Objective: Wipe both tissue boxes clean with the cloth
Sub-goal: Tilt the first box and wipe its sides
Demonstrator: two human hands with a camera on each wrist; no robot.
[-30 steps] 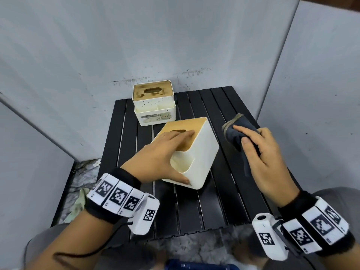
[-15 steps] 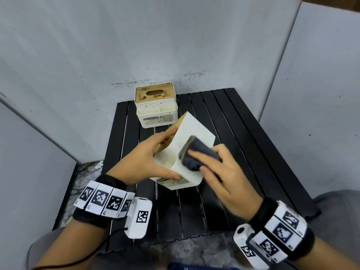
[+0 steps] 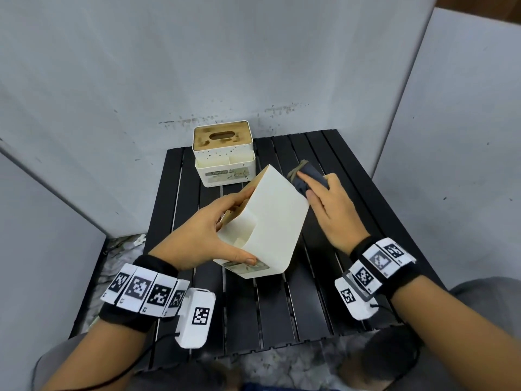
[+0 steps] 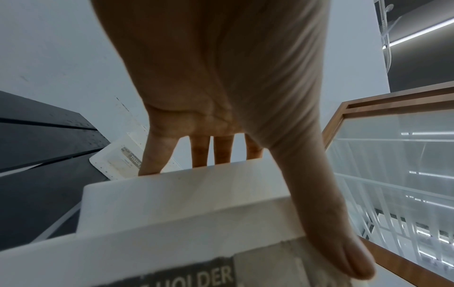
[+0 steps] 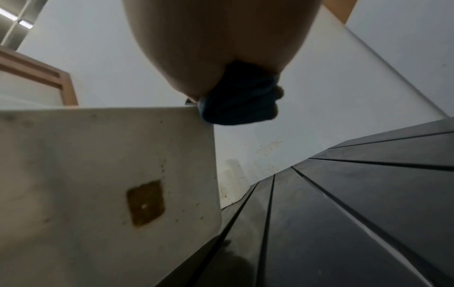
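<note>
Cloth (image 3: 308, 179) now off box (image 3: 270, 221) side.

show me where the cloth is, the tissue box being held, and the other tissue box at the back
cloth (image 3: 308, 176): head view, dark fold under the right fingers.
held tissue box (image 3: 277, 218): head view, its broad cream side.
back tissue box (image 3: 221, 136): head view, its wooden lid.

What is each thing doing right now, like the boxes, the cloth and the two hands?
Near tissue box: tipped up on an edge, gripped.
Far tissue box: upright on the table, speckled with dirt, untouched.
Cloth: bunched, pressed against the near box's far side.
Left hand: grips the near box, thumb on its label side.
Right hand: holds the cloth, fingers over it.
Table: black slats, bearing both boxes.
</note>
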